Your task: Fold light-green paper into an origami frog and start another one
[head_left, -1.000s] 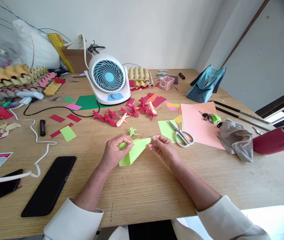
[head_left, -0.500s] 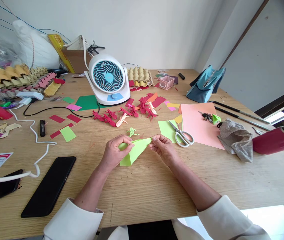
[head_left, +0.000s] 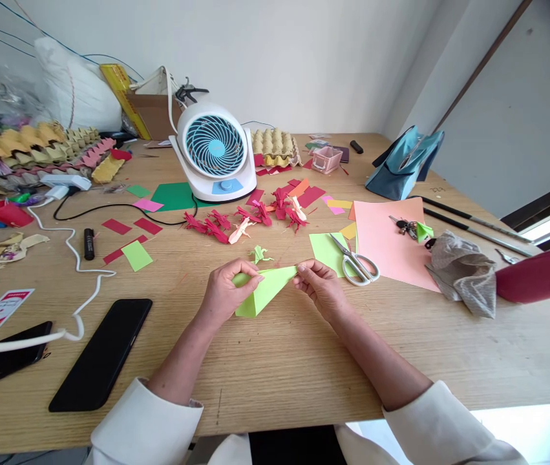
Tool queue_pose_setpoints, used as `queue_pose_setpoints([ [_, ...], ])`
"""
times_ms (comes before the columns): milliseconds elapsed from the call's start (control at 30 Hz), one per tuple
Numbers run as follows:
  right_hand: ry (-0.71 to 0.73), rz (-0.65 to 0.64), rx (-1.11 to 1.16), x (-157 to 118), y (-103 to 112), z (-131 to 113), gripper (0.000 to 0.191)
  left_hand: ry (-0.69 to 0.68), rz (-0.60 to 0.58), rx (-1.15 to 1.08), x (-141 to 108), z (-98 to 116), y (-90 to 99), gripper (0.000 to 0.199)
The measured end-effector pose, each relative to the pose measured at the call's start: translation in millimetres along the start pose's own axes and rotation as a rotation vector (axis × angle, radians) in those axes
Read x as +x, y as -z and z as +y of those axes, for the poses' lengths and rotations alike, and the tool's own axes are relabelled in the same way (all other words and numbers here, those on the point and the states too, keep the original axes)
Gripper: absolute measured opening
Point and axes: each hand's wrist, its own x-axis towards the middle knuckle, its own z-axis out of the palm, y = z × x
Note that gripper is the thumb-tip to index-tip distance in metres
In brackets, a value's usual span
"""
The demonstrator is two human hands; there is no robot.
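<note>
- My left hand [head_left: 230, 289] pinches the folded green paper [head_left: 265, 292] at its upper left edge, thumb against fingers.
- My right hand [head_left: 322, 287] pinches the paper's pointed right tip.
- The paper sits between my hands, just below the centre of the frame.
- A small green paper figure [head_left: 259, 254] lies just beyond it.
- White-handled scissors [head_left: 355, 261] rest right of centre, partly on a green sheet [head_left: 322, 250].
- Red paper figures [head_left: 216, 227] spread across the middle, below the fan [head_left: 215, 152].
- A black phone [head_left: 103, 354] lies at lower left.
</note>
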Motion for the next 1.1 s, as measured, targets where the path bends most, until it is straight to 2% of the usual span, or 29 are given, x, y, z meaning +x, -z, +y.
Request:
queue_pose_setpoints([
  [267, 0.091, -0.015, -0.196, 2.6, 2.4, 2.6, 0.028, 0.074, -0.003, 0.045, -0.8, -1.8, 0.9, 0.01],
  [433, 0.244, -0.142, -0.445, 4.5, 10.5, 1.4, 0.015, 0.115, -0.03, 0.094, 0.1, 1.7, 4.0, 0.008],
  [600, 0.327, -0.254, -0.731, -0.7, 12.0, -7.6, 0.007, 0.124, -0.08, 0.092, 0.2, 2.5, 5.8, 0.014],
  [867, 0.363, -0.391, -1.012, -5.2, 11.4, -13.7, 0.025, 0.205, -0.203, 0.1, -0.2, 3.3, 7.1, 0.018],
  [1100, 0.393, -0.48, -1.235, -5.1, 14.7, -8.5, 0.04, 0.325, -0.29, 0.173, -3.4, -3.6, 1.1, 0.017],
])
